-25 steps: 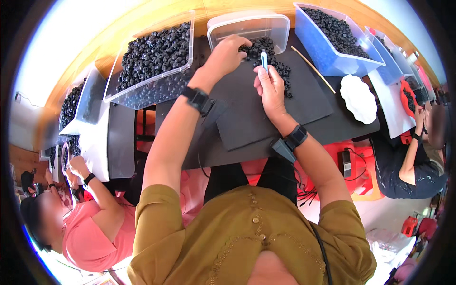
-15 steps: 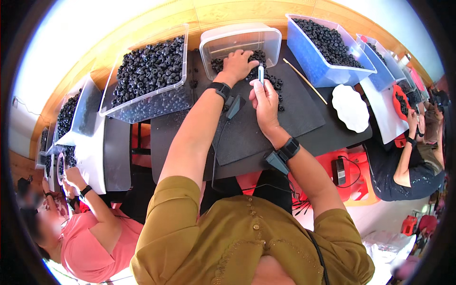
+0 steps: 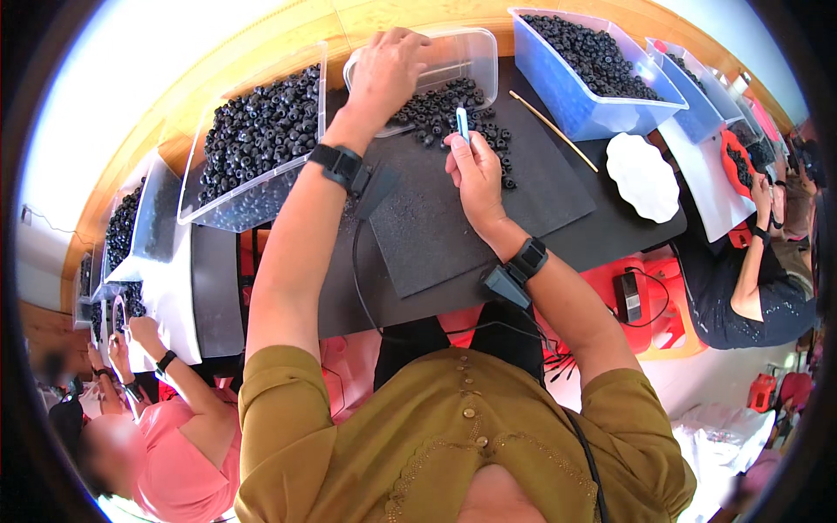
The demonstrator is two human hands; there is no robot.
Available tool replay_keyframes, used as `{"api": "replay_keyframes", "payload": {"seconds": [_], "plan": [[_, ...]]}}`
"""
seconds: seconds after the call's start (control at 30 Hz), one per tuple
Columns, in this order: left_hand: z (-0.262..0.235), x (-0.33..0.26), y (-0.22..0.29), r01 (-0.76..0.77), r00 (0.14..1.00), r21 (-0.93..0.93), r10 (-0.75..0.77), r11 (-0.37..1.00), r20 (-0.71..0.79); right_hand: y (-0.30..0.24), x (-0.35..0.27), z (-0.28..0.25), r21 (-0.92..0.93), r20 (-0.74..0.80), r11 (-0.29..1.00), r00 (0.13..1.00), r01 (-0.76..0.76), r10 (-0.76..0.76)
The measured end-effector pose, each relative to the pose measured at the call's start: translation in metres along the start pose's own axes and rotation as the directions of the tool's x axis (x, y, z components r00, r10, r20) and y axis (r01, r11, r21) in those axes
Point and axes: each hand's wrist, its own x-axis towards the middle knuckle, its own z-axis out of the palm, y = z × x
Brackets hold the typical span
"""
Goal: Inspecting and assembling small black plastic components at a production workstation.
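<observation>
Right hand (image 3: pixel 475 166) is holding a light-blue tool (image 3: pixel 463 124). Left hand (image 3: pixel 384 78) is overlapping a clear tub (image 3: pixel 475 50) (cannot tell its grip); dark round pieces (image 3: pixel 440 109) are lying between.

We have the mat (image 3: pixel 445 240) on the table (image 3: pixel 621 228). Behind the mat: a tub (image 3: pixel 471 57), mouth facing it, loose pieces (image 3: pixel 446 98) spread from inside onto the mat's rear. Back-left of the mat: a bin (image 3: pixel 261 199) of pieces. Right of it: a stick (image 3: pixel 555 132), then a dish (image 3: pixel 643 177) farther out. Back-right: a second bin (image 3: pixel 568 103) of pieces.
</observation>
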Motion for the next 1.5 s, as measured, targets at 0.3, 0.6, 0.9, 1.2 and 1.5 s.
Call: {"api": "replay_keyframes", "payload": {"seconds": [0.3, 0.6, 0.9, 1.2, 1.5], "plan": [[0.001, 0.007, -0.001, 0.153, 0.988, 0.317, -0.152, 0.936, -0.027, 0.006, 0.002, -0.001, -0.038, -0.012, 0.999, 1.000, 0.028, -0.028], [0.006, 0.017, -0.016, 0.133, 0.986, 0.295, -0.157, 0.946, 0.057, 0.009, 0.003, -0.001, -0.136, 0.009, 0.989, 0.999, 0.051, -0.051], [0.000, 0.020, -0.030, 0.128, 0.990, 0.212, -0.136, 0.969, 0.022, 0.006, 0.002, 0.001, -0.209, 0.030, 0.971, 0.993, 0.118, -0.114], [0.000, 0.019, -0.021, 0.144, 0.989, 0.164, -0.148, 0.976, 0.007, 0.005, 0.002, 0.000, -0.238, 0.057, 0.961, 0.990, 0.140, -0.130], [-0.011, 0.018, -0.008, 0.126, 0.981, 0.178, -0.149, 0.976, 0.121, 0.003, 0.002, 0.000, -0.244, 0.066, 0.957, 0.987, 0.160, -0.148]]}}
